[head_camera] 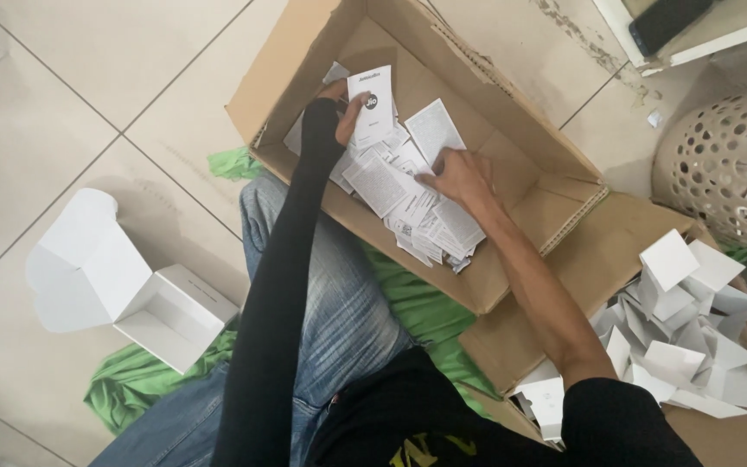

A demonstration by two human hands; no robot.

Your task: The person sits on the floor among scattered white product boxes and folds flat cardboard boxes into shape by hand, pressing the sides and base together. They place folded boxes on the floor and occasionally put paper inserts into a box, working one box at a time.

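Down on the tiled floor [62, 112], between my knees, sits the open cardboard box [512, 147], and both my hands are inside it. My left hand [346, 111], in its long black sleeve, pinches 1 small white leaflet [372, 105] with dark print, thumb on its face and fingers behind, lifting it upright near the far wall of the box. My right hand [460, 177] lies spread and flat on the heap of leaflets [408, 203] that covers the box bottom; its fingers are apart, pressing on the top sheets and closed on none of them.

I judge these leaflets to be very light, thin folded paper: limp enough to bend if I grip 1 by a corner, slick enough to slide over each other, and easy to crease or tear. The surest hold looks like a pinch across a folded edge, near the middle of a short side, with the other hand steadying the heap so that only 1 sheet comes away.

To my left, on the floor, lies 1 open white carton [144, 298] with its lid flap raised. To my right, on a flattened cardboard flap, a pile of folded white cartons [685, 337] leans together. A green cloth [144, 376] is spread under my legs in their blue jeans [339, 303], and a perforated pale basket [728, 164] stands at the right edge.
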